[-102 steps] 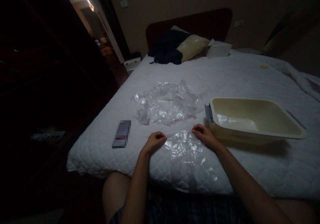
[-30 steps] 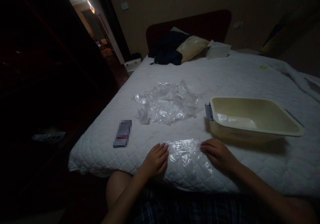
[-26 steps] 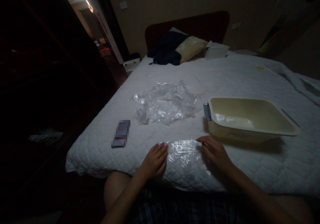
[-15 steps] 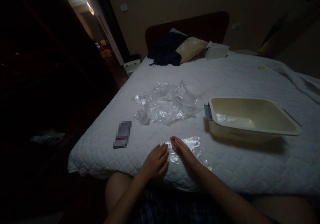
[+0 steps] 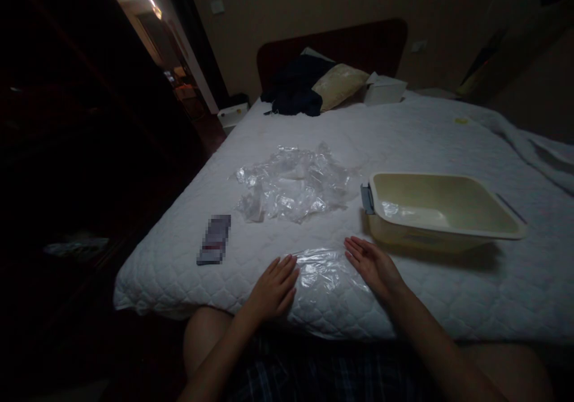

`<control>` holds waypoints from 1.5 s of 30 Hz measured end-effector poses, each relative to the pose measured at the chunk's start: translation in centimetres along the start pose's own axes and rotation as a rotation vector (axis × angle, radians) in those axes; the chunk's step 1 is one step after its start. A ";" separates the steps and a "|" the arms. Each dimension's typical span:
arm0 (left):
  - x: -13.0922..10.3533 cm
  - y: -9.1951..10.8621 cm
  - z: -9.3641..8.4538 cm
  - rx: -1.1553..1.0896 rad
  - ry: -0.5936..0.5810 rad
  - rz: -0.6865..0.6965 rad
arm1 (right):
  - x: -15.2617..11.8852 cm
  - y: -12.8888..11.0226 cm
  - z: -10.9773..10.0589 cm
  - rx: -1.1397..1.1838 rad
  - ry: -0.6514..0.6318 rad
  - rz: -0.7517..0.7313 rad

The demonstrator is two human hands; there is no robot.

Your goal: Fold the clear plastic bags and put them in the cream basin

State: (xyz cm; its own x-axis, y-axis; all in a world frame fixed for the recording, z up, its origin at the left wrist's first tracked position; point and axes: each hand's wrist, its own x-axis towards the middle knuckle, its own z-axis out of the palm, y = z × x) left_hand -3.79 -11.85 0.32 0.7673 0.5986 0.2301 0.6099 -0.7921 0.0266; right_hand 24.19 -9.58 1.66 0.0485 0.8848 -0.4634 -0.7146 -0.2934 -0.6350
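Observation:
A clear plastic bag (image 5: 320,270) lies flat and shiny on the white quilted bed (image 5: 403,139), near its front edge. My left hand (image 5: 274,288) rests palm down at the bag's left edge, fingers stretched out. At the bag's right edge is my right hand (image 5: 374,267), tilted on its side with the fingers extended and holding nothing. Beyond the hands a loose spread of crumpled clear plastic bags (image 5: 293,186) covers part of the bed.
An open cream plastic bin (image 5: 443,237) with grey latches stands to the right. A pixelated flat dark item (image 5: 215,240) lies to the left. Toward the headboard (image 5: 376,40) are dark cloth (image 5: 298,88), a beige pillow (image 5: 341,85) and a white box (image 5: 384,89).
My right hand has moved right across the plastic bag, away from my left hand, and the bag looks more spread. My left hand stays nearly in place. The view has shifted slightly.

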 end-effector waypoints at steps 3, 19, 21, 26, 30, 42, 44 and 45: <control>-0.2 0.0 -0.1 0.003 -0.007 -0.038 | 0.1 -0.2 -0.3 0.042 0.000 0.021; -0.8 -0.3 0.1 -0.189 0.189 -0.271 | -0.2 -1.6 -0.9 -0.323 -0.022 -0.225; -0.1 -0.3 0.2 -0.277 0.296 -0.413 | 0.5 -2.1 -1.1 -0.583 0.028 -0.325; 2.1 -0.3 0.2 -0.451 0.406 -0.714 | 2.4 -2.3 -1.4 -1.047 -0.121 -0.424; 3.1 -1.2 0.0 -0.464 0.257 -0.754 | 2.8 -1.9 -1.4 -1.222 -0.142 -0.429; 4.6 -1.6 -0.6 -0.983 0.287 -0.953 | 2.5 -2.3 -0.6 -1.031 -0.222 -0.354; 5.0 -1.6 -0.6 -1.034 0.359 -0.941 | 2.5 -2.2 -0.3 -0.912 -0.221 -0.321; 5.2 -1.8 -0.6 -1.046 0.397 -0.932 | 2.6 -2.2 0.0 -0.862 -0.221 -0.313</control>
State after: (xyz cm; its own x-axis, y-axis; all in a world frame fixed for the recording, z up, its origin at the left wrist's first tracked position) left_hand -0.97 -7.39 2.10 -0.0280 0.9994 -0.0226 0.2932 0.0298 0.9556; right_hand 25.93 -6.68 1.88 -0.0460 0.9914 -0.1225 0.0758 -0.1188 -0.9900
